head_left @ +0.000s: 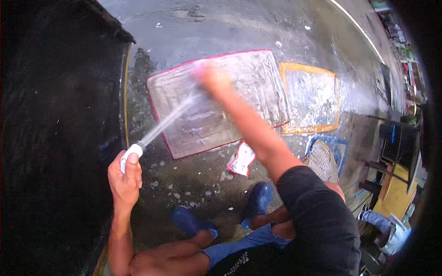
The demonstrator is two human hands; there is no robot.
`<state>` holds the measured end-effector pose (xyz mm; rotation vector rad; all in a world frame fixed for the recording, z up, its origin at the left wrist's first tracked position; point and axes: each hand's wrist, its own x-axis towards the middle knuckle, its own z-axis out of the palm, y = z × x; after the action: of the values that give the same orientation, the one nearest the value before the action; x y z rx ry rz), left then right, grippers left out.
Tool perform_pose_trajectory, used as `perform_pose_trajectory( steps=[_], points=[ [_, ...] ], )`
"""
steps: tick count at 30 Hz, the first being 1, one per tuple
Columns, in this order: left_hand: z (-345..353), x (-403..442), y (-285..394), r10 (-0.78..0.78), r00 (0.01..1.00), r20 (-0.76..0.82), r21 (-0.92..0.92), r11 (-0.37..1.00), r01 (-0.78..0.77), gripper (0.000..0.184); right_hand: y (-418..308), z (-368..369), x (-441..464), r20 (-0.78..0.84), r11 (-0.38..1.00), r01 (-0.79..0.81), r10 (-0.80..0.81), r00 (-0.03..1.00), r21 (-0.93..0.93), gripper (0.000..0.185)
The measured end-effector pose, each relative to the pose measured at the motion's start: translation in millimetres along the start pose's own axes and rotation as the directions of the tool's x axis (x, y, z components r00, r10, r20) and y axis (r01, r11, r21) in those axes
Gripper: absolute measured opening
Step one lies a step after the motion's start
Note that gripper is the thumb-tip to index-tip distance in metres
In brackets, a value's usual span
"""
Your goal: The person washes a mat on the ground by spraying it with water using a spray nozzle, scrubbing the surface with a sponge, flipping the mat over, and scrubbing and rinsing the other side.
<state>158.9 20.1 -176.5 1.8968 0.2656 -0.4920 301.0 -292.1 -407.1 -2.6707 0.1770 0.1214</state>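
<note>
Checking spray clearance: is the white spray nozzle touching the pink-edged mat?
Apart. The head view shows floor between the white spray nozzle and the pink-edged mat; only the water jet crosses that gap.

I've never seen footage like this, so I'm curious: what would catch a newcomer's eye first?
Most striking is the water jet shooting from a white nozzle in the left hand, at the picture's left. It crosses the big pink-edged mat, mid-picture, toward the blurred right hand. Just right of that mat lies a smaller orange-edged mat, patched with white.
</note>
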Motion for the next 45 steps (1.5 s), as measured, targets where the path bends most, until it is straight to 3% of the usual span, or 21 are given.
perform_pose_trajectory(
  steps=[1,2,4,5,8,9,12,14,19,22,24,26,30,33,35,37,38,40,42,44,45],
  points=[
    [-1.8,-3.0,0.2,-0.013,1.0,-0.004,-0.021,1.0,0.012,0.043,49.7,-28.4,19.8,0.033,0.993,-0.086,0.083,0.996,0.085,0.052],
    [-3.8,-7.9,0.7,-0.017,1.0,0.0,-0.01,1.0,0.017,0.043,85.7,-45.8,14.1,-0.255,0.965,-0.214,0.247,0.935,0.151,0.052],
    [-6.8,-11.6,4.8,-0.005,1.0,-0.009,0.004,1.0,0.005,0.042,122.9,-78.3,27.1,-0.32,0.882,-0.472,0.443,0.838,-0.015,0.051],
    [-8.4,-12.5,4.2,-0.021,1.0,-0.003,-0.033,0.999,0.021,0.042,147.2,-25.8,52.3,-0.299,0.937,-0.333,0.35,0.888,0.108,0.05],
    [-6.8,-11.2,-0.7,-0.003,1.0,0.005,0.02,1.0,0.003,0.042,-9.5,10.5,3.8,-0.213,0.923,-0.148,0.234,0.949,0.355,0.048],
    [-7.7,-9.7,-3.6,0.015,1.0,-0.003,0.041,0.999,-0.015,0.043,-42.0,73.3,4.1,-0.158,0.994,-0.056,0.07,0.985,0.096,0.046],
    [-8.3,-10.6,-0.5,0.061,0.998,-0.028,0.098,0.993,-0.058,0.041,-144.0,89.7,-50.0,0.019,0.862,0.448,-0.465,0.885,0.238,0.033],
    [-10.5,-12.3,-5.3,0.041,0.999,-0.022,0.082,0.996,-0.039,0.041,-127.3,97.0,-22.2,0.001,0.819,0.568,-0.57,0.821,0.084,0.039],
    [-16.8,-22.9,-12.6,0.056,0.998,-0.013,0.173,0.984,-0.053,0.041,-93.7,65.6,54.4,-0.113,0.942,0.337,-0.334,0.936,0.005,0.039],
    [-22.8,-23.1,-22.8,0.087,0.996,-0.017,0.202,0.976,-0.082,0.044,-96.6,71.8,-19.9,0.071,0.877,0.48,-0.479,0.875,0.009,0.039],
    [-19.9,-20.0,-21.9,0.1,0.994,-0.033,0.155,0.983,-0.094,0.045,-97.8,76.3,-48.1,0.355,0.739,0.67,-0.645,0.677,0.067,0.036],
    [-16.2,-19.8,-19.2,0.062,0.997,-0.037,0.15,0.987,-0.055,0.045,-100.2,56.8,-11.9,0.236,0.696,0.717,-0.704,0.669,0.043,0.037],
    [-12.4,-17.3,-5.7,0.032,0.999,-0.042,0.18,0.983,-0.023,0.045,-122.1,74.6,44.7,-0.087,0.857,0.51,-0.515,0.853,-0.067,0.035],
    [-12.5,-19.0,-4.4,0.075,0.995,-0.068,0.174,0.983,-0.062,0.046,-117.0,66.2,-37.5,0.049,0.852,0.521,-0.518,0.854,-0.051,0.034],
    [-13.6,-19.1,-2.2,0.077,0.994,-0.079,0.183,0.981,-0.061,0.047,-101.2,58.4,-110.5,-0.021,0.734,0.671,-0.673,0.739,0.103,0.035],
    [-12.5,-17.4,-9.9,0.074,0.996,-0.059,0.192,0.979,-0.061,0.047,-97.2,62.8,-177.1,0.189,0.777,0.608,-0.63,0.754,0.163,0.036],
    [-12.1,-15.5,-11.6,0.078,0.996,-0.047,0.2,0.977,-0.067,0.047,-97.4,57.5,-193.8,0.241,0.712,0.682,-0.701,0.671,0.168,0.038],
    [-11.0,-14.1,-7.8,0.094,0.995,-0.045,0.198,0.977,-0.083,0.048,-77.1,64.6,-157.4,0.197,0.72,0.658,-0.694,0.693,0.221,0.037],
    [-10.7,-17.9,-5.5,0.093,0.995,-0.037,0.201,0.976,-0.084,0.048,-57.3,32.6,-94.8,0.262,0.891,0.454,-0.437,0.86,-0.005,0.036],
    [-11.3,-22.9,-1.3,0.093,0.995,-0.039,0.203,0.976,-0.083,0.049,-47.6,25.3,-52.0,-0.098,0.953,0.298,-0.292,0.951,0.057,0.033],
    [-13.3,-23.2,-4.7,0.063,0.998,-0.008,0.202,0.978,-0.06,0.048,-68.5,18.4,-67.0,-0.023,0.989,0.145,-0.145,0.989,-0.011,0.033]
  ],
)
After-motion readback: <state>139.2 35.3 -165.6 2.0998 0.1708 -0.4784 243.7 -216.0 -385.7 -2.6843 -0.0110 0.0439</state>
